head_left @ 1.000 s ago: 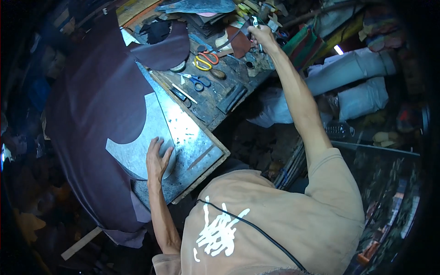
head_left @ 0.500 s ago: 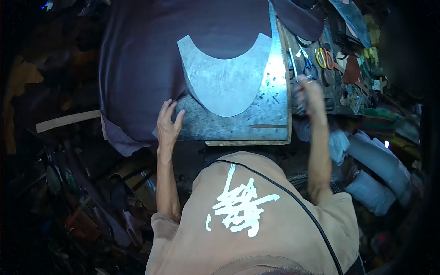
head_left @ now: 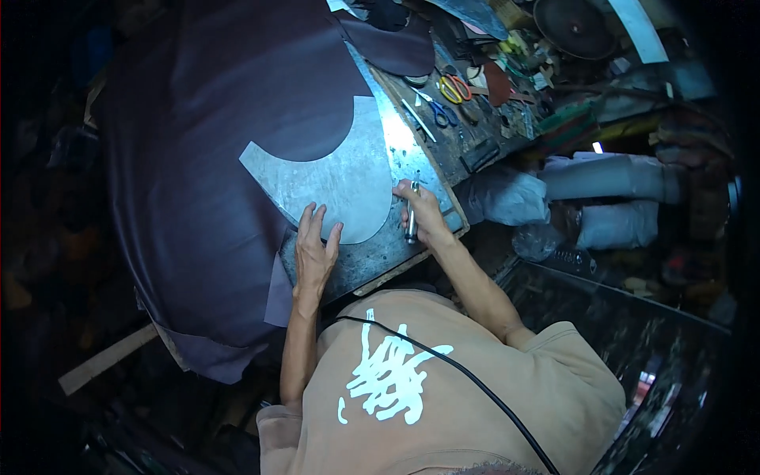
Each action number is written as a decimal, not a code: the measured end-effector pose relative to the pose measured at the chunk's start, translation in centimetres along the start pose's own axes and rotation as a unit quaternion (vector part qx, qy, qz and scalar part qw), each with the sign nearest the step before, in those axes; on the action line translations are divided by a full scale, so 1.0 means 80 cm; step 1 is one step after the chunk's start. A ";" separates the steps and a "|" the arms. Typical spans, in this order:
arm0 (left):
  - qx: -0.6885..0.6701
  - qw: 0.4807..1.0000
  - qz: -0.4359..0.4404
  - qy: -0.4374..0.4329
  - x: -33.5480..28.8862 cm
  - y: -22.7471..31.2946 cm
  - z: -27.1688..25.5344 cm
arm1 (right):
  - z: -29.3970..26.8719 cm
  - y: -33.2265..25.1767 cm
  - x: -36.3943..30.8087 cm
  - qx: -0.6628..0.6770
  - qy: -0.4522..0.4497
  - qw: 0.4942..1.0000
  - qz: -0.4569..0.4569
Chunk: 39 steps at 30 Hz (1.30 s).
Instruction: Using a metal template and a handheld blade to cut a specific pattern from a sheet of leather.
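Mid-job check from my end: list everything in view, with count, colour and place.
Leather sheet: one large, dark brown, left
Template: one, curved, pale grey, middle
Metal sheet: one, silvery, under the template
Silver tool: one, slim, right of the template
Workbench: one, dark, upper right
Scissors: two pairs, blue-handled and yellow-and-orange-handled, on the workbench
White stick: one, beside the blue scissors
Small scraps: many, mixed colours, upper right
Wrapped rolls: at least two, whitish, right
Wooden strip: one, pale, lower left
Cable: one, black, lower middle
Shirt: one, tan, bottom
Left hand: one, bare, at the template's lower edge
Right hand: one, bare, gripping the silver tool
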<state>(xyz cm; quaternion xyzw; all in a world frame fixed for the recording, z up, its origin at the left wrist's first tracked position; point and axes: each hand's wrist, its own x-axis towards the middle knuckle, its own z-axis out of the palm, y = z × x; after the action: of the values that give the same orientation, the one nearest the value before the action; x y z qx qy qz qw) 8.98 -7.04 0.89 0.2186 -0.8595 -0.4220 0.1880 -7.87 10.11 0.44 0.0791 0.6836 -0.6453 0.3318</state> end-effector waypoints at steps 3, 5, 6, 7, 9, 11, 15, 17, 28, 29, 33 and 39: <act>0.016 1.000 -0.002 -0.017 0.001 -0.019 0.000 | -0.005 -0.004 0.016 0.032 0.012 0.999 0.023; 0.018 0.998 -0.047 -0.031 -0.002 -0.030 -0.002 | -0.006 -0.009 0.025 0.021 -0.014 0.998 0.052; 0.020 0.998 -0.048 -0.033 -0.005 -0.033 -0.005 | -0.006 -0.011 0.027 0.023 -0.014 0.998 0.055; -0.007 0.997 -0.073 -0.025 -0.005 -0.036 -0.006 | -0.008 -0.014 0.030 0.034 -0.043 0.998 0.029; -0.030 0.994 -0.103 -0.015 -0.004 -0.040 -0.008 | -0.002 -0.025 0.016 0.048 -0.064 0.997 -0.010; -0.092 0.988 -0.127 0.003 -0.006 -0.039 -0.010 | -0.004 -0.023 0.016 0.055 -0.109 0.992 -0.012; -0.048 0.994 -0.100 -0.004 -0.003 -0.013 -0.008 | -0.004 -0.024 0.019 0.121 -0.188 0.975 -0.009; -0.025 0.999 -0.028 -0.017 0.008 0.002 0.003 | -0.007 -0.019 0.028 0.155 -0.203 0.967 0.002; -0.069 0.987 0.058 -0.134 0.214 0.006 0.029 | -0.006 -0.008 0.032 -0.130 -0.118 0.984 0.011; -0.110 0.989 0.025 -0.099 0.215 0.007 0.039 | -0.008 0.012 0.051 -0.119 -0.122 0.984 -0.051; -0.204 0.974 -0.064 -0.073 0.194 0.058 -0.017 | 0.021 -0.002 0.022 -0.049 -0.048 0.996 -0.051; -0.326 0.938 0.016 0.113 0.203 0.137 -0.131 | 0.012 0.038 0.065 -0.252 -0.026 0.950 -0.183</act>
<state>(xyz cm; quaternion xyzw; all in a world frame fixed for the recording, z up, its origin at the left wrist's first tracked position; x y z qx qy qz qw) -1.62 -16.44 17.96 0.1777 -0.6514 -0.6483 0.3519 -9.88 8.05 -4.90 -0.1505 0.8177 -0.5034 0.2351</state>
